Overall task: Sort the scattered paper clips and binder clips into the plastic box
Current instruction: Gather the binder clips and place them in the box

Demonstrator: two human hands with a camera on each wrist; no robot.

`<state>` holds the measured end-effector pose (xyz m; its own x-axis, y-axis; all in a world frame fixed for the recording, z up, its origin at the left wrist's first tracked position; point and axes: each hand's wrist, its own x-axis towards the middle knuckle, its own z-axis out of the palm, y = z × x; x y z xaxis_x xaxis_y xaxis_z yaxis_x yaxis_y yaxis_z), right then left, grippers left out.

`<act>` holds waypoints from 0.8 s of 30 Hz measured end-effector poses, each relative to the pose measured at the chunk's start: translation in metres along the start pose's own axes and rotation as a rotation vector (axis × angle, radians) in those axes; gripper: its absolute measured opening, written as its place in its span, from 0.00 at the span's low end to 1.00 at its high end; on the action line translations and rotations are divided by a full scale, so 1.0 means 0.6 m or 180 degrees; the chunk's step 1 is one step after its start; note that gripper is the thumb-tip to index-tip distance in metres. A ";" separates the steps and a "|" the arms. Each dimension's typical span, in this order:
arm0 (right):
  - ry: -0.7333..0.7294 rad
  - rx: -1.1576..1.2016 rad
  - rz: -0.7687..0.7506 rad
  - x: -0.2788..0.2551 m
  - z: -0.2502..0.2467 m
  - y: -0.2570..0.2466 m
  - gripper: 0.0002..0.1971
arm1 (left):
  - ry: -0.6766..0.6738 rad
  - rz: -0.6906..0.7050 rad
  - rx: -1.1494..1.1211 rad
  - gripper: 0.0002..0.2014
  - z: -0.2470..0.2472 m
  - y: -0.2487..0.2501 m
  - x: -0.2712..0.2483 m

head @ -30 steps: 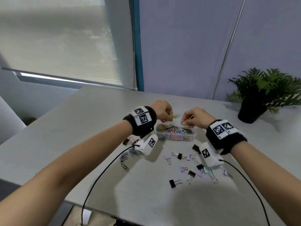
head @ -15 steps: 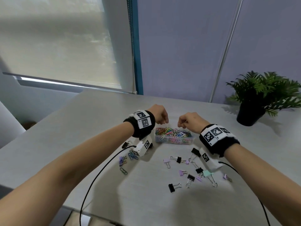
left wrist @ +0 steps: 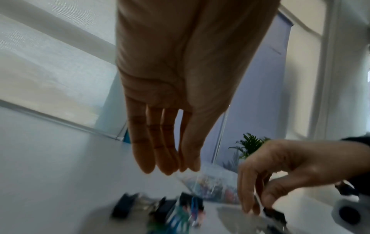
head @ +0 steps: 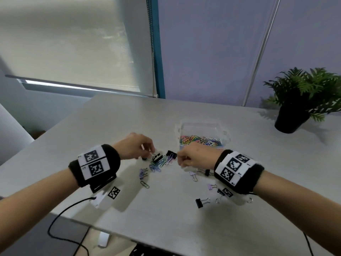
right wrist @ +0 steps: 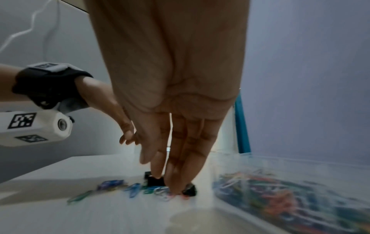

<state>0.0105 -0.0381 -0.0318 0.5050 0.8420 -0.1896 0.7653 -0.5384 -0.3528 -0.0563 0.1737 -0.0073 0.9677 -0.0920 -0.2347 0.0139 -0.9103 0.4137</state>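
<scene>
Left hand (head: 135, 147) hangs with fingers straight and holds nothing, just above a black metal binder clip (head: 156, 157). Right hand (head: 195, 159) appears to pinch a second black binder clip (head: 170, 154); blur prevents confirmation. Status: the clear plastic box (head: 226, 138) stands far right of both hands on the pale grey surface (head: 110, 126) and holds many coloured wire paper clips (head: 201, 140). Outstanding: a loose paper-clip cluster (head: 158, 166) between the hands, plus scattered black and purple binder clips (head: 200, 202) near right. Judged partly complete.

wall (head: 212, 52) lilac | window blind (head: 64, 43) — lowered, daylit | table (head: 110, 117) pale grey | potted plant (head: 304, 93), perhaps artificial
</scene>
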 end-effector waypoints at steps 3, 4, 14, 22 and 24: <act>0.0113 -0.0011 -0.0001 0.032 0.023 -0.027 0.05 | -0.0222 -0.0406 0.0109 0.11 0.037 -0.037 -0.023; 0.0142 0.0020 0.0026 0.042 0.029 -0.036 0.05 | -0.0271 -0.0483 0.0191 0.13 0.048 -0.044 -0.028; 0.0240 -0.0420 0.0324 0.103 0.076 -0.100 0.13 | 0.0099 -0.0677 0.0389 0.17 0.089 -0.055 -0.012; 0.0001 -0.0428 0.0411 0.098 0.073 -0.085 0.09 | -0.0017 -0.0653 0.0021 0.11 0.084 -0.061 -0.003; 0.0008 -0.0375 0.0379 0.095 0.071 -0.083 0.06 | -0.0031 -0.0635 -0.0027 0.13 0.083 -0.063 -0.004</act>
<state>-0.0158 0.0378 -0.0640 0.5957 0.7721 -0.2213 0.7415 -0.6345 -0.2181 -0.0717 0.1883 -0.0660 0.9431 0.0861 -0.3212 0.2073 -0.9074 0.3656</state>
